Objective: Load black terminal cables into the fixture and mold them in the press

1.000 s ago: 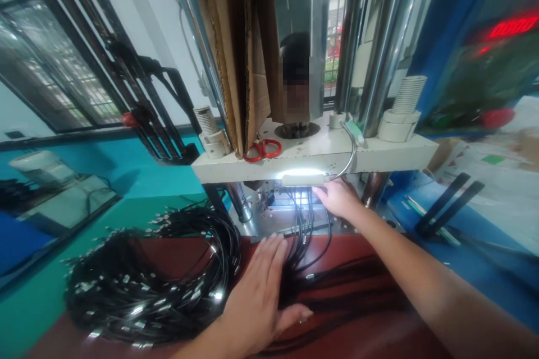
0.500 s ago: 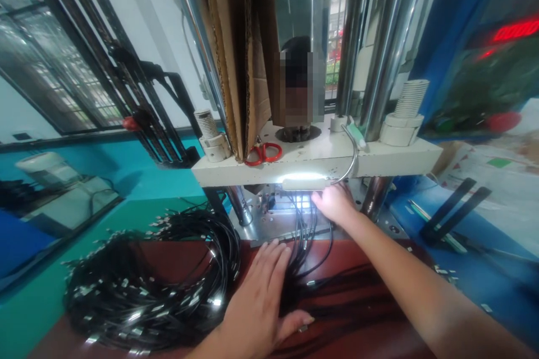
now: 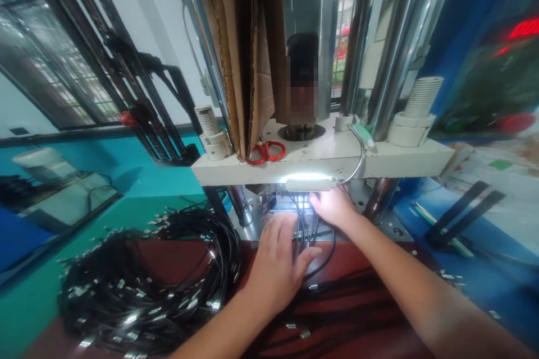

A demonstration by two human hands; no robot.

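Note:
My left hand (image 3: 275,261) is over the front edge of the red-brown table, its fingers stretched out and its thumb spread to the right. It is beside several thin black cables (image 3: 310,235), which run from the lit metal fixture (image 3: 290,202) down to the table. Whether it touches them I cannot tell. My right hand (image 3: 334,206) reaches in under the press's white plate, at the right end of the fixture. The thumb points left; the other fingers are mostly hidden. Just above it a white lamp bar (image 3: 309,184) shines on the fixture.
A large coil of black cables with metal ends (image 3: 138,297) lies on the left. More cables (image 3: 349,297) stretch across the table (image 3: 370,325). Red-handled scissors (image 3: 266,152) and cardboard (image 3: 240,56) are on the press plate (image 3: 379,160). Steel posts stand at both sides.
My left hand has moved forward and slightly right, from the table toward the cables at the fixture. My right hand stays at the fixture. The view has shifted a little.

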